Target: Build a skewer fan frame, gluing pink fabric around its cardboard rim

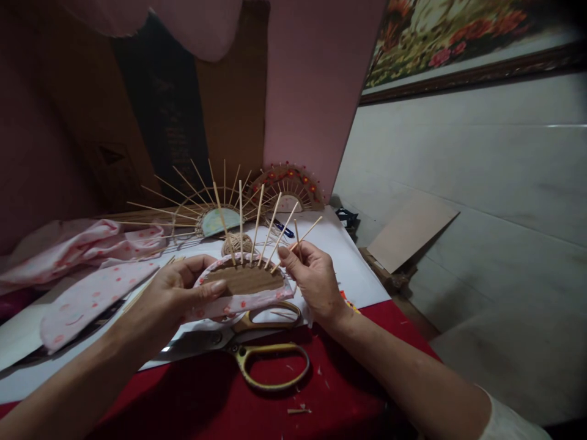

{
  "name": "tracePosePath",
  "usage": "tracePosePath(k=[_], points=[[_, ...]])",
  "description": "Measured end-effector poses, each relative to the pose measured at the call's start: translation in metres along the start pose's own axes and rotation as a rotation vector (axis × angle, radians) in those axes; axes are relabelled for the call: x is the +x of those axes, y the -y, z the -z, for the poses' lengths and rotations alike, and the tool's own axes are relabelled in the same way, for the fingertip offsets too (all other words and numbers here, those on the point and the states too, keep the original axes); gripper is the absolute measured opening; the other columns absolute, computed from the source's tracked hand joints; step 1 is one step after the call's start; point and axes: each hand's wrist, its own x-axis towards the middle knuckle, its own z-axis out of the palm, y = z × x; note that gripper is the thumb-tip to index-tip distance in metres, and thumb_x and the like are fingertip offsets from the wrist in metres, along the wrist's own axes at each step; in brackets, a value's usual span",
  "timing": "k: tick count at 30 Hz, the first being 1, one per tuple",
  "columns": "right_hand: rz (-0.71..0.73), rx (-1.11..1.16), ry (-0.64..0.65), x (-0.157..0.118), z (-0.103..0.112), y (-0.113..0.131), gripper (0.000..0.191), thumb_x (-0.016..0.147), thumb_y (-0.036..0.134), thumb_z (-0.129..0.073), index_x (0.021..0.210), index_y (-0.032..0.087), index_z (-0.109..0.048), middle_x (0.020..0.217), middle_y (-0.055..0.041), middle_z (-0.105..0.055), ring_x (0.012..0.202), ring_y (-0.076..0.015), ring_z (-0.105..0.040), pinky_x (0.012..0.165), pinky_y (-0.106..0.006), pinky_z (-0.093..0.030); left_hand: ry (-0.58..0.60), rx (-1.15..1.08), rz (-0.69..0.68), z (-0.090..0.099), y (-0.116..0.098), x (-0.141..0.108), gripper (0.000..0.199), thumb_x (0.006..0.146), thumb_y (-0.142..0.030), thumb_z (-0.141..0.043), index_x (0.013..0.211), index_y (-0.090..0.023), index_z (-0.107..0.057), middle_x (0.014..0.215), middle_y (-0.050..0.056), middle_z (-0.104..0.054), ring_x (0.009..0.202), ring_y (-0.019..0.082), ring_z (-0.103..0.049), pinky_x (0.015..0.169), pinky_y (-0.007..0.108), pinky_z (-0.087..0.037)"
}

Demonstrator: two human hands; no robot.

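Note:
A half-round cardboard piece (pixel 243 281), edged with pink spotted fabric, is raised above the scissors. Several thin wooden sticks fan upward from its curved edge. My left hand (pixel 186 290) grips the piece at its left end, thumb across the cardboard. At the right end, my right hand (pixel 312 278) pinches a wooden stick (pixel 309 229) between thumb and fingers, its lower tip at the cardboard's edge. Another stick stands up by those fingers. Large scissors (pixel 275 347) with yellowish handles lie below the piece, blades toward the left.
Behind stand a stick fan with a pale green base (pixel 221 222) and a decorated fan (pixel 288 177). A twine ball (pixel 237 244) and a blue cutter (pixel 283 228) lie on white paper (pixel 353 272). Spotted fabric (pixel 98 299) is at left, red cloth (pixel 339 373) in front.

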Motion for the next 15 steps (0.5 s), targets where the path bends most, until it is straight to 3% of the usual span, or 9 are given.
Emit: tracePosePath(k=[15], points=[[-0.027, 0.089, -0.009, -0.0027, -0.0028, 0.0051, 0.027, 0.077, 0.039, -0.064, 0.065, 0.017, -0.053, 0.056, 0.0053, -0.047, 0.047, -0.0075, -0.034, 0.045, -0.023, -0.027, -0.031, -0.033, 0.026, -0.0073, -0.0029, -0.0022, 0.019, 0.061, -0.02, -0.079, 0.076, -0.021, -0.066, 0.073, -0.002, -0.07, 0.062, 0.014, -0.067, 0.055, 0.021, -0.056]])
